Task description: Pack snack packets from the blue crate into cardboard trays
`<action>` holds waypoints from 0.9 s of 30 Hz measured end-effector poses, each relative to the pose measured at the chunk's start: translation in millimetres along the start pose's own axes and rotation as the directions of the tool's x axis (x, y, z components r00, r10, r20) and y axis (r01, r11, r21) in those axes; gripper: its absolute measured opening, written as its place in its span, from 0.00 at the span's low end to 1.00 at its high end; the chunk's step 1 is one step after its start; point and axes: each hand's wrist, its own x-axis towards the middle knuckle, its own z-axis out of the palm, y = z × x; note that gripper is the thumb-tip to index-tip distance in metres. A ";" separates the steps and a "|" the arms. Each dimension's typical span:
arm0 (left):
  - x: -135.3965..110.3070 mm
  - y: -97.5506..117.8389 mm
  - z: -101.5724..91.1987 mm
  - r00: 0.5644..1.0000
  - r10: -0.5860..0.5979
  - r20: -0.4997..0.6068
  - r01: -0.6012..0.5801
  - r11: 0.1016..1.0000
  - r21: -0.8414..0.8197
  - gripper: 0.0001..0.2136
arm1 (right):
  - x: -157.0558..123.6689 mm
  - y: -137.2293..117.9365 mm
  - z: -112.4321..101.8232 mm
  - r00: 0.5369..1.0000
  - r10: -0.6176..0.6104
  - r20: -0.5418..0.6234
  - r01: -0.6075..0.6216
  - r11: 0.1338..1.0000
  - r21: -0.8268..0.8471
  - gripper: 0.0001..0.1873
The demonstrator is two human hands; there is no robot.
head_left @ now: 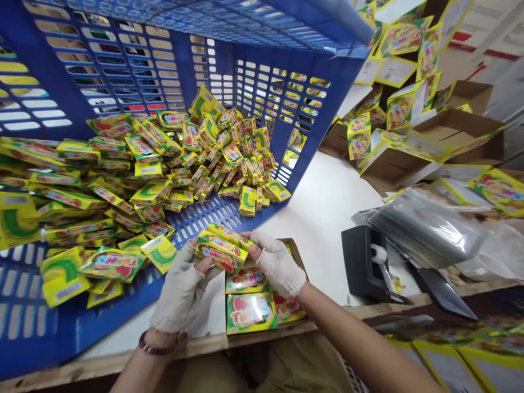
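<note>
My left hand (180, 289) and right hand (280, 265) wear off-white knitted gloves (170, 312), thumb tips (203, 266) bare; a dark beaded bracelet (158, 344) rings my left wrist (148, 357).

From here I make out 1 word — TWINS, it seems — on the held boxes (221, 253), on a flat box (250, 313) near them and on a loose box (111, 265) in the blue crate (53, 346); finer print is too small.
</note>
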 end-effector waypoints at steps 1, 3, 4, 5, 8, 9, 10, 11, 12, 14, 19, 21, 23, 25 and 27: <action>-0.8 -0.7 -0.4 1.000 -0.001 -0.014 0.001 1.000 -0.001 0.25 | -0.1 1.6 0.2 0.999 0.034 0.006 -0.034 0.998 0.055 0.26; -2.2 -2.0 -2.1 0.999 -0.010 -0.044 0.010 1.000 -0.002 0.24 | 0.6 4.3 -0.3 0.997 0.073 -0.004 -0.072 0.992 0.100 0.25; -2.7 -2.4 -3.7 0.998 -0.015 -0.059 0.015 1.000 0.000 0.23 | 1.4 5.4 -1.9 0.997 0.072 -0.032 -0.070 0.995 0.077 0.24; -3.1 -2.5 -6.1 0.997 -0.019 -0.075 0.020 1.000 0.006 0.23 | 2.7 6.3 -4.7 0.995 0.057 -0.077 -0.055 0.998 0.026 0.22; -2.3 -1.3 -16.1 0.989 -0.023 -0.143 0.027 0.999 0.027 0.22 | 7.0 7.3 -20.2 0.980 -0.010 -0.197 -0.024 0.986 -0.167 0.19; -1.7 -0.5 -19.5 0.986 -0.017 -0.164 0.022 0.999 0.026 0.22 | 7.8 6.3 -26.7 0.978 -0.015 -0.209 -0.030 0.977 -0.213 0.18; -1.1 0.5 -22.0 0.983 -0.012 -0.181 0.017 1.000 0.022 0.22 | 8.0 4.3 -32.9 0.976 -0.020 -0.219 -0.037 0.967 -0.254 0.18; -0.6 1.6 -23.3 0.980 -0.004 -0.199 0.008 1.000 0.016 0.21 | 7.2 1.2 -38.2 0.972 -0.043 -0.231 -0.029 0.953 -0.302 0.18; -0.6 2.6 -22.9 0.976 0.006 -0.216 -0.003 1.000 0.013 0.21 | 5.6 -3.2 -41.9 0.967 -0.091 -0.237 -0.002 0.931 -0.365 0.18; -1.6 3.6 -16.5 0.964 0.046 -0.261 -0.042 0.999 0.020 0.19 | 0.3 -15.0 -42.0 0.945 -0.246 -0.217 0.096 0.839 -0.535 0.17; -4.7 -5.4 14.7 0.976 0.014 -0.217 -0.023 0.999 -0.039 0.15 | -10.9 -43.2 -2.5 0.909 -0.369 0.196 0.348 0.409 -0.844 0.15; -3.8 -12.6 21.2 0.980 -0.049 -0.195 0.036 0.997 -0.067 0.12 | -9.0 -45.8 14.1 0.880 -0.278 0.386 0.456 0.263 -0.850 0.13; -2.3 -18.5 22.4 0.972 -0.086 -0.220 0.070 0.994 -0.079 0.10 | -4.3 -43.0 21.5 0.853 -0.205 0.480 0.513 0.165 -0.842 0.10; -1.7 -21.2 21.8 0.960 -0.102 -0.260 0.080 0.992 -0.094 0.11 | 0.3 -37.3 20.3 0.845 -0.179 0.504 0.526 0.115 -0.843 0.09; -2.6 -20.1 22.8 0.955 -0.118 -0.271 0.086 0.988 -0.126 0.15 | 2.9 -32.5 14.9 0.839 -0.179 0.515 0.535 0.093 -0.840 0.10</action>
